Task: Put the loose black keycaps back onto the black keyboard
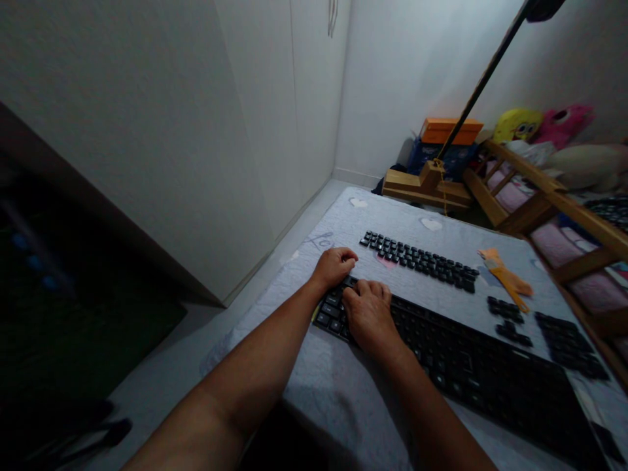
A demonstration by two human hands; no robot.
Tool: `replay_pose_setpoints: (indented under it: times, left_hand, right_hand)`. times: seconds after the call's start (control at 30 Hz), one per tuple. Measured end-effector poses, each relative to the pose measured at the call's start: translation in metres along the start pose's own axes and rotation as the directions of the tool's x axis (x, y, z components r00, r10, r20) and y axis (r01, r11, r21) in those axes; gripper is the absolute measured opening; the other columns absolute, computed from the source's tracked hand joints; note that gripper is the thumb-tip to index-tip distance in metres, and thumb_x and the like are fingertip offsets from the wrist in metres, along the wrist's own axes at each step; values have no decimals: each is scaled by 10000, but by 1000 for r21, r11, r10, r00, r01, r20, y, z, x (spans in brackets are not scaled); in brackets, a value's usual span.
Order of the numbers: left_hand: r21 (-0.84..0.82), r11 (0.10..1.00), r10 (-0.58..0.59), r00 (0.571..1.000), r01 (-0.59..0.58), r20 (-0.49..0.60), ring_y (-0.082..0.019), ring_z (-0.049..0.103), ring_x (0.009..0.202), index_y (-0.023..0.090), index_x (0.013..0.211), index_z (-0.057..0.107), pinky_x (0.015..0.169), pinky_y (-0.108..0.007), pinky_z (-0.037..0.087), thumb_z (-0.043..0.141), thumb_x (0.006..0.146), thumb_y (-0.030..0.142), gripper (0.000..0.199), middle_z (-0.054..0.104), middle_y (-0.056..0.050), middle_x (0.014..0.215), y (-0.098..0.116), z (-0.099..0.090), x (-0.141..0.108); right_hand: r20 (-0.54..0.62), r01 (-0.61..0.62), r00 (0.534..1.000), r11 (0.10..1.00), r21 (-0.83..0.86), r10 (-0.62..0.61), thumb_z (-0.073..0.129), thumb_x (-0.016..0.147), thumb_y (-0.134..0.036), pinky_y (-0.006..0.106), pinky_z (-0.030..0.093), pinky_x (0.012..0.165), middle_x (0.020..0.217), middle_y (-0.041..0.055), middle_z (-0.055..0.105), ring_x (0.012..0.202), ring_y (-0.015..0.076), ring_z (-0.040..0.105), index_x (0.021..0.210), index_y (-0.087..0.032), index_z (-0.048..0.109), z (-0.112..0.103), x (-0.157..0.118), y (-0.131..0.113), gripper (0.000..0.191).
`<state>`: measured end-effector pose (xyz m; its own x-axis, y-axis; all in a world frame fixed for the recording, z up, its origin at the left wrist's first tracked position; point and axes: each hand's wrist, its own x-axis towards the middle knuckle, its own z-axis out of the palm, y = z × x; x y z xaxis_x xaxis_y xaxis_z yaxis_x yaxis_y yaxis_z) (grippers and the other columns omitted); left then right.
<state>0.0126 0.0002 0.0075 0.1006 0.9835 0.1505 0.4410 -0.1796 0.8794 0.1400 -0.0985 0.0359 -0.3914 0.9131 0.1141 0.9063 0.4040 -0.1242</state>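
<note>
A black keyboard (456,353) lies slantwise on the cloth-covered table. Keycaps show at its near left end, while much of the rest looks like bare key sockets. My left hand (337,267) is closed at the keyboard's far left corner, its fingers curled at the edge. Just right of it, my right hand (370,314) rests over the left keys with bent fingers; whatever its fingertips hold is hidden. Beyond the keyboard, loose black keycaps (419,260) lie in rows. Smaller groups of keycaps (505,309) and a block of keycaps (569,343) sit to the right.
An orange-handled brush (507,281) lies on an orange cloth (524,286) at the table's right. A white cabinet (255,131) stands to the left. Behind the table are a wooden stand with a pole (426,183), an orange box (451,131) and a wooden rail (564,196).
</note>
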Motion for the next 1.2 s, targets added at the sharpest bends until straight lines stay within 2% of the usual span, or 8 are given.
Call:
replay_pose_setpoints:
  times: [0.2,0.43,0.67,0.97,1.1,1.2]
  left_hand:
    - [14,1000,-6,1000,6,3,-139,645,735,156,859,746,722,-228,505,572,750,186,208,725,-19,774,-1,0,1]
    - [11,1000,-4,1000,4,0,-142,645,739,146,867,746,720,-229,502,569,754,189,215,726,-26,780,-1,0,0]
    - [5,1000,3,1000,-3,3,-141,643,736,143,859,747,715,-229,495,565,751,181,215,724,-24,776,-1,0,0]
    - [1,1000,-11,1000,11,2,-140,643,738,143,857,745,726,-226,497,572,748,171,206,726,-24,777,0,0,1]
    - [-6,1000,-7,1000,7,0,-139,645,745,143,856,744,726,-225,496,568,753,178,206,726,-24,781,1,0,0]
    - [-1,1000,6,1000,-6,-4,-141,643,744,143,849,743,718,-226,495,568,753,182,203,724,-25,776,-1,0,0]
  right_hand:
    - [0,30,1000,998,-47,-30,451,922,-156,500,194,1064,1022,78,600,1045,273,466,961,-264,663,-3,-1,-2,241]
    - [15,42,999,998,-54,-41,422,922,-136,508,193,1076,1028,81,596,1054,273,473,978,-262,659,-3,-1,-2,274]
    - [42,42,998,998,-43,-40,413,949,-186,509,174,1085,1058,77,595,1085,273,462,1018,-272,653,-4,-1,-2,263]
    - [-2,24,1000,999,-24,-24,438,959,-221,499,220,1051,1043,80,608,1064,275,474,1004,-254,647,-1,-1,-1,217]
    - [-17,-9,1000,999,45,10,516,937,-255,474,275,1010,1041,85,618,1051,281,482,1015,-231,643,-1,1,1,151]
    - [-25,-6,1000,993,122,9,551,922,-233,451,286,999,1012,62,626,1033,264,492,956,-234,656,-2,3,2,110]
